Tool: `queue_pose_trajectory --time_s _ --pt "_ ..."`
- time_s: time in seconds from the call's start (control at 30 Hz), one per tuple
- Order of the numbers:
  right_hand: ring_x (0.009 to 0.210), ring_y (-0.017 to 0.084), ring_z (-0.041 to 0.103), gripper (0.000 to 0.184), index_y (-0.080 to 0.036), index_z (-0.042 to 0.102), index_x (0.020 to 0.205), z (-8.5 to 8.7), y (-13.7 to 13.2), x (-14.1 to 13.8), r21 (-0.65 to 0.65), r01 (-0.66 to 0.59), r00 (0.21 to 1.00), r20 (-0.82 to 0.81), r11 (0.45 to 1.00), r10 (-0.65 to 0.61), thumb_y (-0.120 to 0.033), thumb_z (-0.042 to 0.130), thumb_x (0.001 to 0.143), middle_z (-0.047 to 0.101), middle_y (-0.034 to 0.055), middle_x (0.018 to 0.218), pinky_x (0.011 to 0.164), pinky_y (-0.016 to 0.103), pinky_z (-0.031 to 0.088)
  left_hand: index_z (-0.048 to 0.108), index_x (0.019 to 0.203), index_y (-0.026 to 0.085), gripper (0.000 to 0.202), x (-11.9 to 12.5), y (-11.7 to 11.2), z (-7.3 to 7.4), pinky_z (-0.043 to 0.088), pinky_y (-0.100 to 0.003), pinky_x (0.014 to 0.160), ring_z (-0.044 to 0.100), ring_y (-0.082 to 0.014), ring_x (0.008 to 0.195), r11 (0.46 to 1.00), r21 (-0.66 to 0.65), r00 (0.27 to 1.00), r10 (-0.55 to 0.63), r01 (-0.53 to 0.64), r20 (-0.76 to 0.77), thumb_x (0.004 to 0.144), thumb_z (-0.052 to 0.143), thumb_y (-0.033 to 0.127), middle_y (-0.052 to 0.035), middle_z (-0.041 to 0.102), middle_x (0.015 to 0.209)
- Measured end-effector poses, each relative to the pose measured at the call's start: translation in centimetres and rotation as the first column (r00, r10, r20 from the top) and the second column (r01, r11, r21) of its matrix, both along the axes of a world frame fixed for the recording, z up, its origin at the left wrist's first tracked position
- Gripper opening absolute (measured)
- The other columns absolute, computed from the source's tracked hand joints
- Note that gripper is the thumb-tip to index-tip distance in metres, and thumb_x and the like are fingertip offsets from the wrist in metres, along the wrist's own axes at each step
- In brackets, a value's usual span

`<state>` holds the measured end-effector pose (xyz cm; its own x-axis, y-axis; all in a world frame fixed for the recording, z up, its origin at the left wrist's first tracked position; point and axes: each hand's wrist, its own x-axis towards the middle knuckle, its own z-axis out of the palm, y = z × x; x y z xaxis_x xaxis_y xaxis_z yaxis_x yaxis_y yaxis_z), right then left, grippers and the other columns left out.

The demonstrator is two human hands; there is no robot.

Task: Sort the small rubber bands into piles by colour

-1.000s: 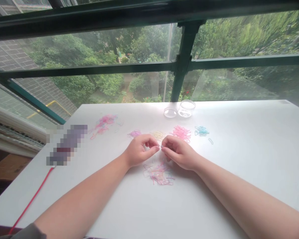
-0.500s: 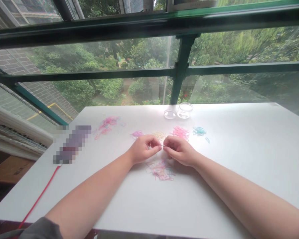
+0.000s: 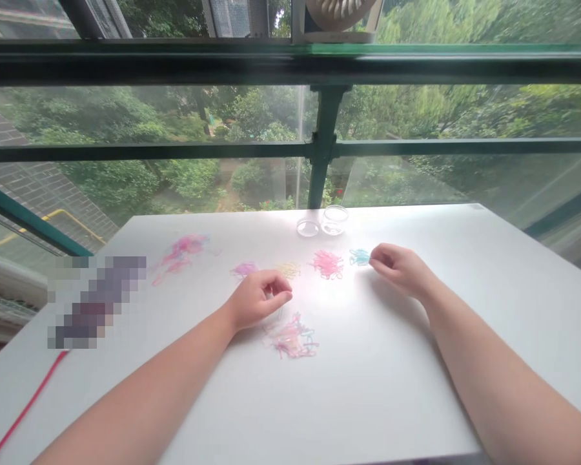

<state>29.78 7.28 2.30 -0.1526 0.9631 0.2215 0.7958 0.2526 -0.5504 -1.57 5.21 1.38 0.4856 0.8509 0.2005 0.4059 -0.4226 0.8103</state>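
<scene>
Small coloured paper clips lie in piles on the white table. My right hand [image 3: 401, 270] is at the right edge of the teal paper clips [image 3: 359, 256], thumb and forefinger pinched; anything between them is too small to make out. My left hand [image 3: 260, 298] hovers over the table, fingers curled and thumb against the forefinger; what it pinches, if anything, is not clear. Beyond it lie purple paper clips [image 3: 244, 268] and yellow paper clips [image 3: 288, 270], partly covered. Pink paper clips [image 3: 328, 264] sit between the hands. Nearer me is a mixed pile of paper clips [image 3: 294, 337].
At the table's [image 3: 368, 400] far edge stand a clear round container [image 3: 334, 220] and a clear round lid [image 3: 308, 227]. Another heap of pinkish clips [image 3: 186, 248] lies at the far left. A blurred-out object [image 3: 99, 300] with a red cord [image 3: 26, 407] is at the left.
My hands, which met at a tiny item over the middle, are now apart. The right hand has moved right to the teal clips; the left stays near the yellow ones. The view has shifted.
</scene>
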Motion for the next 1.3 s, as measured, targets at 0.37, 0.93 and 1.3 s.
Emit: queue_pose_trajectory --time_s 0.37,0.93,1.3 --pt "0.050 0.011 0.044 0.012 -0.020 0.058 0.068 -0.9 1.1 0.3 0.013 0.150 0.972 0.182 0.989 -0.150 -0.028 0.048 0.069 0.053 -0.0003 0.056 0.050 0.023 0.031 0.059 0.074 0.015 0.013 -0.2 0.1 0.1 0.042 -0.023 0.060 0.051 -0.0115 0.065 1.000 -0.001 1.000 -0.006 0.006 -0.016 0.075 0.054 0.027 -0.0037 0.060 0.071" --pt "0.062 0.015 0.052 0.020 -0.022 0.069 0.073 -0.9 1.5 3.0 0.094 0.297 0.918 0.246 0.950 -0.312 -0.023 0.049 0.071 0.060 0.0047 0.076 0.060 0.027 0.038 0.058 0.073 0.015 0.013 -0.1 -0.1 0.3 0.042 -0.023 0.059 0.051 -0.0117 0.064 1.000 0.019 1.000 0.005 -0.005 -0.024 0.075 0.053 0.027 -0.0031 0.060 0.070" --pt "0.075 0.016 0.055 0.018 -0.020 0.066 0.077 -1.2 1.8 1.7 0.158 0.180 0.979 0.070 0.971 -0.193 -0.026 0.050 0.072 0.060 0.0056 0.084 0.066 0.027 0.043 0.057 0.073 0.016 0.012 -0.1 -0.1 0.2 0.042 -0.023 0.060 0.051 -0.0116 0.065 1.000 0.019 1.000 0.010 -0.009 -0.028 0.075 0.053 0.026 -0.0023 0.060 0.070"
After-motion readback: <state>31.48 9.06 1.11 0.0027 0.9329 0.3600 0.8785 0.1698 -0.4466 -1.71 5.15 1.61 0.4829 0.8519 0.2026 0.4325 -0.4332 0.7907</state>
